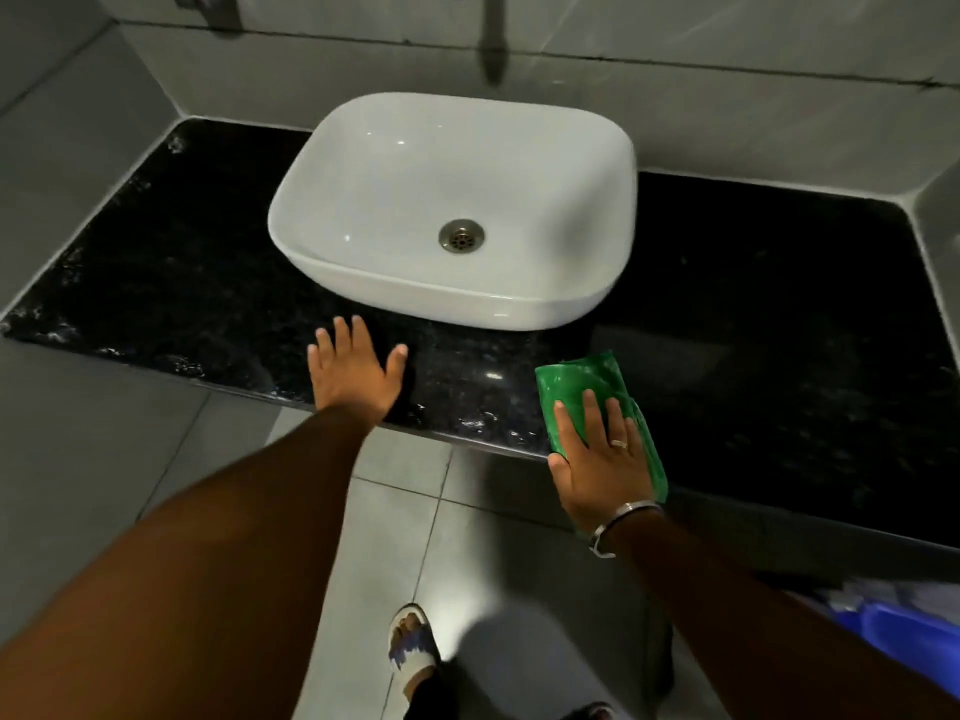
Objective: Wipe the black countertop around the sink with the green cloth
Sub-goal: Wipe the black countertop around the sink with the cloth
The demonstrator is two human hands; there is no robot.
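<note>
A black speckled countertop (208, 272) runs wall to wall, with a white basin sink (457, 200) standing on its middle. The green cloth (582, 379) lies flat on the counter's front edge, right of the sink's near corner. My right hand (602, 454) presses palm-down on the cloth, fingers spread, covering its near half. Left of it, my left hand (353, 371) rests flat on the bare counter in front of the sink, fingers apart, holding nothing.
Grey tiled walls close in the counter at the back and both sides. A pipe (493, 39) runs down the back wall above the sink. Below the front edge is a grey tiled floor, my sandalled foot (413, 646), and a blue object (904, 636) at lower right.
</note>
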